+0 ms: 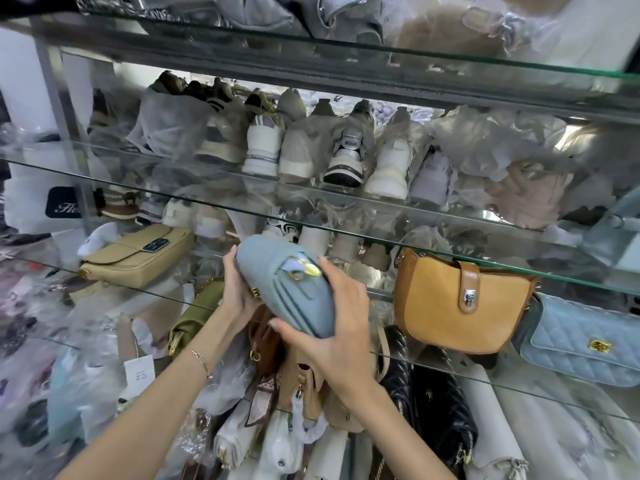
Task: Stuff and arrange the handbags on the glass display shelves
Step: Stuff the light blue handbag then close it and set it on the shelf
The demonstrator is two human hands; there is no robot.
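Note:
I hold a light blue handbag (280, 282) with a gold clasp in front of the glass shelf (450, 370), tilted on its side. My left hand (239, 289) cups its left end from below. My right hand (332, 317) grips its right end, thumb under and fingers over the top. On the shelf to the right stand a tan handbag with a silver clasp (457, 303) and a quilted light blue handbag (585, 341). A beige flap handbag (138, 254) lies on the shelf at the left.
Higher glass shelves (207, 199) carry rows of sneakers (343, 150) and plastic-wrapped bags. Below my hands lie an olive bag (194, 313), brown and tan bags (298, 379), a black quilted bag (426, 386) and white wrapped ones. Plastic packets crowd the left side.

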